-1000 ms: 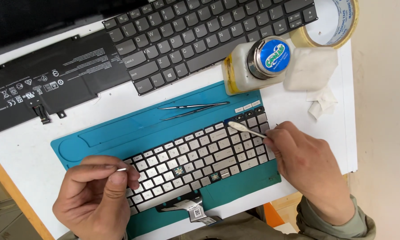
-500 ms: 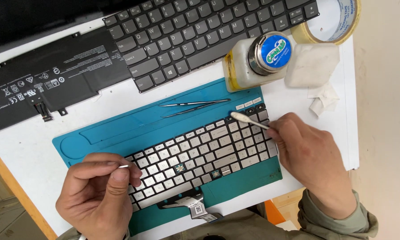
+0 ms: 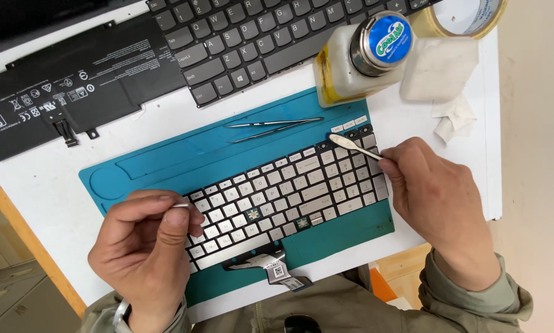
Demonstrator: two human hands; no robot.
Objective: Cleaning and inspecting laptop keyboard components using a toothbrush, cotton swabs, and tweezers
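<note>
Matt silver plastic keyboard [image 3: 289, 197] lies on a smooth teal rubbery mat [image 3: 166, 163]. Above mat: glossy metal tweezers [image 3: 271, 128], shiny blue-lidded jar [image 3: 366, 55] w/ cloudy plastic body, matt black battery [image 3: 67, 86]. Right of jar, crumpled white paper [image 3: 452, 117].

Tweezers [image 3: 272, 127], battery [image 3: 73, 86], tape roll [image 3: 468, 18]

White table [image 3: 55, 197] carries a teal mat [image 3: 166, 163] under both hands, black battery pack [image 3: 61, 86] beyond the left hand, dark keyboard [image 3: 258, 43], capped jar [image 3: 363, 58], tape roll [image 3: 468, 18], white cloth [image 3: 437, 68] beyond the right.
</note>
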